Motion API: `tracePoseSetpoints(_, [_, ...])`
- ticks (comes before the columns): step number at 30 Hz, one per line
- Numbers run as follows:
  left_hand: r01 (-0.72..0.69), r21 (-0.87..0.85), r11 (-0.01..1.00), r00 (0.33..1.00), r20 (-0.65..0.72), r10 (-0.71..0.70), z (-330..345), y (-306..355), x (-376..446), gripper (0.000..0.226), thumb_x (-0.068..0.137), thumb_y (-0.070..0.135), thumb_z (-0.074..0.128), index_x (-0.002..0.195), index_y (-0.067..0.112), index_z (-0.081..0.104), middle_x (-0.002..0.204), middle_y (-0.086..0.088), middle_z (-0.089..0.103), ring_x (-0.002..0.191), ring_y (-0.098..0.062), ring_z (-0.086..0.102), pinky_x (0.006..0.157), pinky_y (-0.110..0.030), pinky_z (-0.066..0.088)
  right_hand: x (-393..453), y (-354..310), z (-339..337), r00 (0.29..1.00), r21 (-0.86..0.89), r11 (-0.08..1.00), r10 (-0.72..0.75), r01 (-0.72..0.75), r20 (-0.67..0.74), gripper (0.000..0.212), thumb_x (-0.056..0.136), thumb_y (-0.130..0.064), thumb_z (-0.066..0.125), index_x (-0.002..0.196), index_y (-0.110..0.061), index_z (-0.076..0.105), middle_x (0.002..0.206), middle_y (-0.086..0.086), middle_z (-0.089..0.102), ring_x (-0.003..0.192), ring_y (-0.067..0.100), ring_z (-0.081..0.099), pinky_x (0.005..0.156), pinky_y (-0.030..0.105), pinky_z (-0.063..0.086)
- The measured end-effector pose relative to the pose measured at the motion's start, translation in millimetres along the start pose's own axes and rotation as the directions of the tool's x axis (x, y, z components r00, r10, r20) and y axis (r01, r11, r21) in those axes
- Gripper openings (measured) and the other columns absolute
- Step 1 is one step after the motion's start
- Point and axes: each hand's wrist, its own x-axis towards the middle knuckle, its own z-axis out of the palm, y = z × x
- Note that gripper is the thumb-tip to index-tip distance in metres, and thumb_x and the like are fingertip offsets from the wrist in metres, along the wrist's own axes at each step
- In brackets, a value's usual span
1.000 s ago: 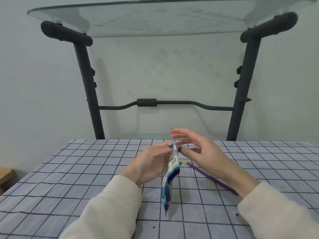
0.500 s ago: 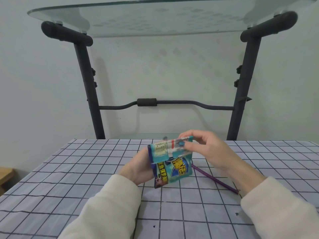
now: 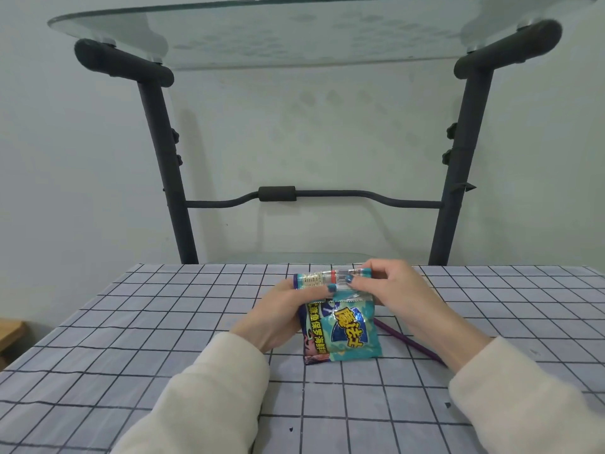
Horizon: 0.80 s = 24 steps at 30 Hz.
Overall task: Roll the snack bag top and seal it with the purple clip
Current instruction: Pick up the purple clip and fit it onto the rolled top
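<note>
A small teal and blue snack bag point(image 3: 347, 332) with yellow lettering faces me, held just above the checked tablecloth. Its top is folded over toward me into a flat band. My left hand point(image 3: 278, 316) pinches the left end of that fold. My right hand point(image 3: 389, 290) pinches the right end, thumb on the front. The purple clip point(image 3: 409, 342), a long thin stick, lies on the cloth behind the bag and under my right wrist, which hides part of it.
The grid-patterned tablecloth point(image 3: 163, 339) covers the table. Behind its far edge stands a dark metal frame point(image 3: 170, 178) carrying a glass shelf point(image 3: 294, 31) overhead. A wooden corner point(image 3: 9, 332) shows at the far left.
The bag went from edge-on to front facing me. Both hands closed on its top and folded it over toward me, then the bag shifted slightly right and lower.
</note>
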Motion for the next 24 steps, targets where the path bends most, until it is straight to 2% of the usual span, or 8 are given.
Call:
tracePoseSetpoints(2, [0.030, 0.018, 0.999, 0.998, -0.063, -0.028, 1, -2, 2, 0.022, 0.080, 0.007, 0.069, 0.100, 0.000, 0.065, 0.086, -0.015, 0.077, 0.074, -0.025, 0.074, 0.062, -0.033, 0.060, 2, 5, 1, 1.000, 0.011, 1.000, 0.010, -0.010, -0.001, 0.011, 0.082, -0.018, 0.069, 0.070, -0.017, 0.070, 0.077, 0.006, 0.076, 0.075, 0.022, 0.071, 0.080, 0.046, 0.055])
tracePoseSetpoints(6, [0.048, 0.016, 0.999, 0.992, -0.120, -0.045, -2, -2, 3, 0.022, 0.081, 0.006, 0.068, 0.101, -0.002, 0.064, 0.084, -0.015, 0.077, 0.071, -0.025, 0.074, 0.064, -0.034, 0.061, 8, 17, 0, 1.000, 0.003, 1.000, 0.008, -0.008, 0.005, 0.015, 0.087, -0.016, 0.061, 0.084, -0.016, 0.076, 0.086, 0.004, 0.076, 0.082, 0.014, 0.070, 0.078, 0.034, 0.057])
tracePoseSetpoints(9, [0.046, -0.016, 0.999, 0.980, -0.191, -0.048, -10, -2, 3, 0.016, 0.082, 0.005, 0.067, 0.096, -0.001, 0.064, 0.080, -0.015, 0.077, 0.066, -0.024, 0.074, 0.062, -0.034, 0.061, 12, 26, -4, 0.997, -0.128, 0.992, -0.019, 0.010, -0.070, 0.021, 0.090, -0.019, 0.055, 0.084, -0.020, 0.075, 0.083, -0.008, 0.075, 0.074, 0.002, 0.066, 0.068, 0.021, 0.053])
tracePoseSetpoints(12, [0.054, -0.036, 0.998, 0.966, -0.253, -0.061, -16, -2, 4, 0.018, 0.082, 0.004, 0.067, 0.098, -0.002, 0.063, 0.087, -0.019, 0.076, 0.067, -0.026, 0.072, 0.066, -0.037, 0.061, 15, 37, -6, 0.988, -0.372, 0.928, -0.084, 0.029, -0.133, 0.016, 0.086, -0.027, 0.060, 0.080, -0.020, 0.073, 0.082, -0.004, 0.075, 0.078, 0.012, 0.065, 0.072, 0.027, 0.049])
tracePoseSetpoints(15, [0.071, -0.029, 0.997, 0.952, -0.296, -0.077, -19, -2, 4, 0.027, 0.082, 0.004, 0.067, 0.106, -0.005, 0.061, 0.101, -0.025, 0.072, 0.074, -0.030, 0.070, 0.076, -0.043, 0.057, 11, 45, -3, 0.997, -0.535, 0.845, -0.054, 0.015, -0.056, 0.020, 0.079, -0.043, 0.065, 0.085, -0.025, 0.071, 0.084, -0.009, 0.072, 0.077, 0.011, 0.062, 0.070, 0.027, 0.050])
tracePoseSetpoints(18, [0.073, -0.026, 0.997, 0.951, -0.299, -0.077, -19, -5, 6, 0.025, 0.081, 0.005, 0.068, 0.104, -0.005, 0.061, 0.094, -0.023, 0.074, 0.073, -0.030, 0.071, 0.075, -0.043, 0.058, 8, 51, 2, 0.999, -0.686, 0.727, -0.042, 0.026, -0.006, 0.022, 0.078, -0.046, 0.065, 0.090, -0.029, 0.069, 0.092, -0.008, 0.066, 0.084, 0.013, 0.059, 0.069, 0.029, 0.048])
tracePoseSetpoints(20, [0.073, -0.027, 0.997, 0.952, -0.297, -0.078, -20, -7, 7, 0.022, 0.081, 0.005, 0.069, 0.100, -0.003, 0.062, 0.088, -0.020, 0.075, 0.070, -0.028, 0.072, 0.072, -0.040, 0.059, 8, 52, 5, 0.998, -0.726, 0.687, -0.061, 0.037, -0.007, 0.017, 0.080, -0.041, 0.064, 0.090, -0.029, 0.068, 0.097, -0.006, 0.064, 0.089, 0.016, 0.059, 0.071, 0.029, 0.048])
tracePoseSetpoints(24, [0.077, -0.024, 0.997, 0.951, -0.299, -0.080, -22, -8, 8, 0.019, 0.081, 0.005, 0.069, 0.098, -0.002, 0.062, 0.086, -0.019, 0.076, 0.070, -0.028, 0.073, 0.070, -0.040, 0.060, 9, 53, 6, 0.998, -0.717, 0.696, -0.057, 0.024, -0.022, 0.012, 0.081, -0.030, 0.059, 0.089, -0.027, 0.067, 0.094, -0.004, 0.067, 0.088, 0.018, 0.062, 0.076, 0.033, 0.053])
